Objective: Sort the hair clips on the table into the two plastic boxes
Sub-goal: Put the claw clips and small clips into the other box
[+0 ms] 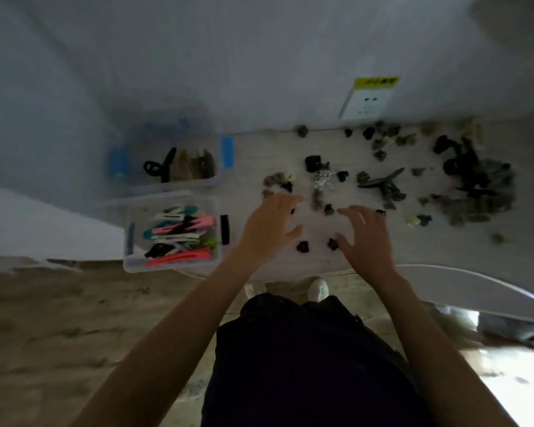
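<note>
Head view looks down on a pale wooden bench (pixel 259 149) set against a white wall, the picture blurred throughout. Both hands hover low over the bench's near middle with fingers spread and relaxed, holding nothing: the left hand (pixel 267 231) just right of the boxes, the right hand (pixel 366 238) beside it. Small dark claw hair clips (pixel 302 246) lie between and around the hands, and one sits just beside the right thumb. Whether any fingertip touches a clip cannot be told. Farther right, a dense heap of dark and olive claw clips (pixel 475 186) spreads across the bench. At the left end stand two clear plastic boxes: the nearer box (pixel 170 266) holds flat snap clips in pink, teal, white and black, and the farther box with blue latches (pixel 227 151) holds a few large black and brown claw clips. A white wall socket with a yellow label (pixel 369 98) sits above the bench.
</note>
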Demonstrator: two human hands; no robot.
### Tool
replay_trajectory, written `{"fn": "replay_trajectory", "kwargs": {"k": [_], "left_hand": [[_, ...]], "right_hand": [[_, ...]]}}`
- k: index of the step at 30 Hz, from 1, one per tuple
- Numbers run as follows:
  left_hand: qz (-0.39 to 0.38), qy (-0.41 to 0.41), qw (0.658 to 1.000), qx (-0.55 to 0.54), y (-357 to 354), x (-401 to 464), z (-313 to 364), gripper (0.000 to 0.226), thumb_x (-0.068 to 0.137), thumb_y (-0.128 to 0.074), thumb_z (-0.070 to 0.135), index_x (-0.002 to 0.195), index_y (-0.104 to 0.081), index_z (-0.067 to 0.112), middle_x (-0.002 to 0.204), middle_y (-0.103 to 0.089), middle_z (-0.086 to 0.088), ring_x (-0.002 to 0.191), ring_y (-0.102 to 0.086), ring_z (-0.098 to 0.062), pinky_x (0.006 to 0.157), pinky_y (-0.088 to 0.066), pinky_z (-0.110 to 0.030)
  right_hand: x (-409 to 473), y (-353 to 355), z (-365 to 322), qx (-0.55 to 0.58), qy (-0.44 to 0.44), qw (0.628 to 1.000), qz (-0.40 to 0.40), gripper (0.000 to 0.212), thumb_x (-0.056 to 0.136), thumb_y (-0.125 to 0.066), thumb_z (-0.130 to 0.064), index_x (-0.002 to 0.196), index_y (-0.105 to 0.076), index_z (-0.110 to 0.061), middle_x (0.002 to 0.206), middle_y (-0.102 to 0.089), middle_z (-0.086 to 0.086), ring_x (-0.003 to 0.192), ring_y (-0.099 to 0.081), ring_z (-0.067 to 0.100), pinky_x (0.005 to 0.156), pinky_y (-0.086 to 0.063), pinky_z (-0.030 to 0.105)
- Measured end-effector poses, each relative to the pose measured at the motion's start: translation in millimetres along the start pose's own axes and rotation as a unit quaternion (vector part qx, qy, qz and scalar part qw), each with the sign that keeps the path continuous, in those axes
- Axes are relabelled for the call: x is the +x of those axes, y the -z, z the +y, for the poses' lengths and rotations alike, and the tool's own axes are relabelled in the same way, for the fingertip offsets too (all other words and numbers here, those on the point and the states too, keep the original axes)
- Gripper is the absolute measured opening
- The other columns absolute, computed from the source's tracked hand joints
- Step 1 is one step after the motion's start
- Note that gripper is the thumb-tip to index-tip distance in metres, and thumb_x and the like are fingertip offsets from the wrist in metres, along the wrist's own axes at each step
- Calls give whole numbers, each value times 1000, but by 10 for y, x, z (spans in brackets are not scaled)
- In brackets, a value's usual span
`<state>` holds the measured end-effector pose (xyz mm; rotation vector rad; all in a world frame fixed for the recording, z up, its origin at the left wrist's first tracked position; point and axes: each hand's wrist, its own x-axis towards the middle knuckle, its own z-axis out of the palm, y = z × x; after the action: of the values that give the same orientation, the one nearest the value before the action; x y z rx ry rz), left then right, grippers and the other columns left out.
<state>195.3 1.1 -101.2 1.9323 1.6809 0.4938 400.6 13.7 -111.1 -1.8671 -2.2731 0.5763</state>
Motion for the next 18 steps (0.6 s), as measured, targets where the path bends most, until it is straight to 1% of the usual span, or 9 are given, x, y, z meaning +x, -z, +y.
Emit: {"fn": "replay_trajectory", "kwargs": {"k": [2,4,7,10,12,14,16,18], "left_hand": [[-57,-1,998,17,-216,112,153,58,86,-61,33,137,-38,17,135,-45,-7,119,-44,-25,92,-45,-37],[-75,4,996,39,-425,263,319,64,84,-63,37,138,-35,18,138,-40,-8,123,-39,-27,97,-41,-37],[-86,5,993,76,-702,399,493,70,80,-65,44,138,-35,19,137,-40,-6,124,-39,-27,99,-39,-35],[-76,15,987,138,-828,395,542,83,70,-67,58,138,-36,23,139,-39,-7,126,-37,-29,102,-37,-41],[-47,59,984,162,-863,309,565,91,62,-71,62,138,-36,25,143,-36,-8,129,-33,-32,102,-33,-44],[-4,122,980,157,-856,162,535,98,58,-74,63,140,-34,26,146,-32,-10,131,-31,-34,102,-31,-47],[21,194,970,146,-854,15,469,108,55,-73,66,144,-27,26,147,-27,-13,130,-30,-37,101,-32,-50],[27,252,959,124,-856,-80,434,116,52,-74,68,146,-19,27,147,-24,-13,127,-31,-37,98,-37,-51]], "right_hand": [[-130,67,337,-41,-67,995,-59,60,80,-68,-32,133,-43,-21,138,-39,13,119,-38,38,96,-41,49],[-248,112,579,-31,-106,990,-92,68,78,-70,-37,137,-36,-28,139,-32,12,116,-39,37,89,-45,46],[-255,84,767,58,-116,986,-105,62,78,-71,-30,132,-40,-28,131,-33,11,105,-51,34,80,-49,40],[-125,64,798,118,-117,980,-105,50,82,-65,-18,127,-43,-19,128,-34,11,95,-57,35,77,-46,37],[-29,67,858,116,-101,984,-92,46,83,-62,-14,125,-44,-14,127,-36,12,93,-57,36,76,-44,36],[37,93,931,108,-84,988,-71,46,83,-64,-14,124,-44,-12,126,-38,13,99,-54,35,77,-44,36],[61,157,1046,98,-68,992,-33,49,79,-69,-20,122,-46,-11,125,-39,14,106,-48,34,80,-45,39],[48,247,1220,63,-78,995,12,60,74,-73,-30,124,-45,-12,127,-39,16,112,-42,34,82,-46,43]]}}
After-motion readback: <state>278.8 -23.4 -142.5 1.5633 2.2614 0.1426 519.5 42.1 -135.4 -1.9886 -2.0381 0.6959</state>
